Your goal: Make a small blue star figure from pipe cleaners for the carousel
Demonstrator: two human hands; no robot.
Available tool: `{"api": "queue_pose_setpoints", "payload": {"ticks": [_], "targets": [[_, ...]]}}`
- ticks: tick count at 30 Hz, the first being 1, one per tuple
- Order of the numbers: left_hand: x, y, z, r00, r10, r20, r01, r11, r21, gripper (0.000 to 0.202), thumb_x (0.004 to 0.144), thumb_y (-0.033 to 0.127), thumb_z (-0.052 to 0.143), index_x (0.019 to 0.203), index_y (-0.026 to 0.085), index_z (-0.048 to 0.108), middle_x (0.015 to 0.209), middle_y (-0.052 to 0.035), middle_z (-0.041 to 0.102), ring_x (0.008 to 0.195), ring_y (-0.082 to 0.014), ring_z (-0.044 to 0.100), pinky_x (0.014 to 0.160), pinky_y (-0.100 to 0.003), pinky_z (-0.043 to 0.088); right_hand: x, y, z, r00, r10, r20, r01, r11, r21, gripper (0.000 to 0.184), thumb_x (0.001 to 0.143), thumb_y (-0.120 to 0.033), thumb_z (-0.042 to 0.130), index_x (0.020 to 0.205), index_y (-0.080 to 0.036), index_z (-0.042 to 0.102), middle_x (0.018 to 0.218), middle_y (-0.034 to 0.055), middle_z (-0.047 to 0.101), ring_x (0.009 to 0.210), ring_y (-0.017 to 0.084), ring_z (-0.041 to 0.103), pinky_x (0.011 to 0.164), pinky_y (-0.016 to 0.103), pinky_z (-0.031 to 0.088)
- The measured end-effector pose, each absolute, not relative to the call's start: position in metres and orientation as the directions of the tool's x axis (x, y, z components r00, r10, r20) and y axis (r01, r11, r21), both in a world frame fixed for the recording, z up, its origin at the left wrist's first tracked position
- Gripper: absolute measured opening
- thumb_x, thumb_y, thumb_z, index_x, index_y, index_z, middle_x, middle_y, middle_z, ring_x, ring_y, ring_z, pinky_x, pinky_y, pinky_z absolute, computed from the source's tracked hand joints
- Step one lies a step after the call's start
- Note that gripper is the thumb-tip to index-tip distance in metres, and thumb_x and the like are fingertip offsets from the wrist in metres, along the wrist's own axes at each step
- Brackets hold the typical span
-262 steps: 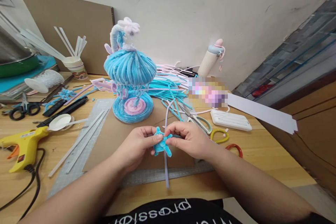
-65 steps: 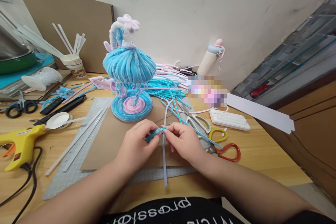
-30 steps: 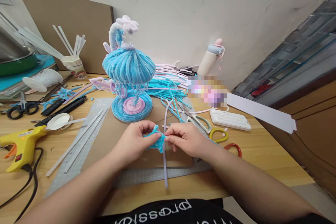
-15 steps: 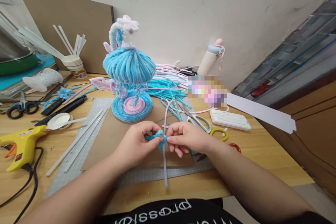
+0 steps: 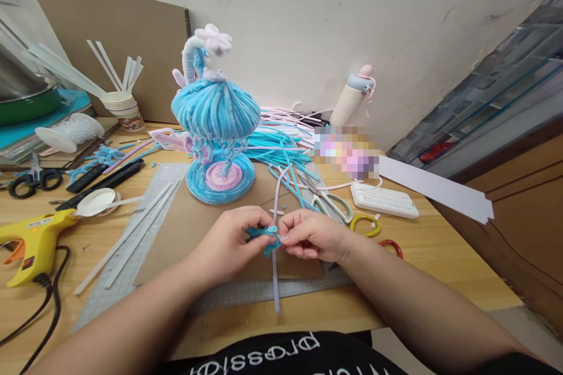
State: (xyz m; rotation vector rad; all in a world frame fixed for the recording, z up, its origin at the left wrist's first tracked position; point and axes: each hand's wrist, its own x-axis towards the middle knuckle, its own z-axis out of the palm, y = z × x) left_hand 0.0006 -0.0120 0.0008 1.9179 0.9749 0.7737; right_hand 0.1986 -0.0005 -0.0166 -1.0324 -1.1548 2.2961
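Observation:
My left hand (image 5: pixel 237 237) pinches a small, bent blue pipe cleaner piece (image 5: pixel 271 244) between thumb and fingers; part of it is hidden in the grip. From the other side, my right hand (image 5: pixel 310 235) is closed with thumb and fingertip on the edge of the same piece, its other fingers curled. Beneath both hands a long lilac pipe cleaner (image 5: pixel 276 290) crosses the brown cardboard (image 5: pixel 193 240). Just beyond them stands a blue pipe cleaner lamp-like model (image 5: pixel 215 108) with a ribbed shade, a pink flower on top and a round coiled base.
At left are a yellow glue gun (image 5: pixel 37 240), black-handled scissors (image 5: pixel 35 179), a wire or thread spool (image 5: pixel 70 132) and glue sticks (image 5: pixel 125 237). To the right lie pale-handled scissors (image 5: pixel 336 205) and a white power bank (image 5: pixel 385 199). Blue pipe cleaners (image 5: pixel 281 149) and a bottle (image 5: pixel 349 99) stand behind.
My right hand's lower fingers have curled in more, and the blue piece has turned slightly between my hands. The whole view has shifted a little.

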Motion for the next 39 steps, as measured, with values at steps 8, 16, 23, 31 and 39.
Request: {"api": "queue_pose_setpoints", "payload": {"ticks": [8,16,23,31,39], "targets": [[0.000,-0.006,-0.009,0.400,0.866,-0.301,-0.098,0.367,0.925,0.023,0.077,0.037,0.068,0.077,0.014,0.063,0.065,0.0009,0.060,0.056,-0.0092,0.051,0.056,-0.022,0.044,0.185,-0.006,-0.009,-0.403,0.869,-0.287,-0.172,-0.380,-0.909,0.026,0.072,-0.032,0.065,0.060,-0.016,0.048,0.043,-0.0082,0.041,0.034,0.002,0.033,0.032,0.013,0.023],[0.002,-0.009,-0.006,0.372,0.883,-0.286,-0.206,0.379,0.902,0.021,0.071,0.029,0.074,0.081,0.014,0.062,0.075,-0.0021,0.064,0.066,-0.0126,0.059,0.062,-0.024,0.049,0.184,-0.012,-0.017,-0.410,0.892,-0.191,-0.026,-0.221,-0.975,0.029,0.079,-0.042,0.065,0.088,-0.016,0.058,0.067,-0.0003,0.061,0.050,0.008,0.056,0.037,0.015,0.035],[0.002,-0.006,-0.010,0.304,0.916,-0.263,-0.029,0.285,0.958,0.025,0.069,0.036,0.075,0.075,0.013,0.066,0.068,-0.0011,0.066,0.058,-0.0106,0.056,0.060,-0.023,0.044,0.181,-0.012,-0.021,-0.372,0.918,-0.139,-0.030,-0.162,-0.986,0.032,0.078,-0.045,0.067,0.087,-0.015,0.059,0.069,0.0006,0.062,0.058,0.011,0.060,0.043,0.018,0.044],[0.005,-0.009,-0.007,0.279,0.929,-0.242,0.218,0.184,0.958,0.026,0.071,0.040,0.070,0.070,0.014,0.065,0.055,0.0007,0.062,0.049,-0.0119,0.053,0.050,-0.024,0.039,0.179,-0.015,-0.021,-0.303,0.947,-0.102,0.140,-0.061,-0.988,0.026,0.081,-0.043,0.063,0.084,-0.017,0.059,0.074,0.0013,0.062,0.058,0.012,0.063,0.043,0.019,0.047],[0.007,-0.009,-0.008,0.387,0.898,-0.210,0.011,0.223,0.975,0.020,0.070,0.032,0.072,0.072,0.015,0.061,0.066,-0.0009,0.068,0.057,-0.0124,0.059,0.058,-0.025,0.047,0.178,-0.015,-0.016,-0.278,0.957,-0.080,-0.003,-0.084,-0.996,0.029,0.081,-0.044,0.063,0.084,-0.017,0.054,0.067,0.0003,0.063,0.056,0.013,0.064,0.046,0.023,0.053]]}}
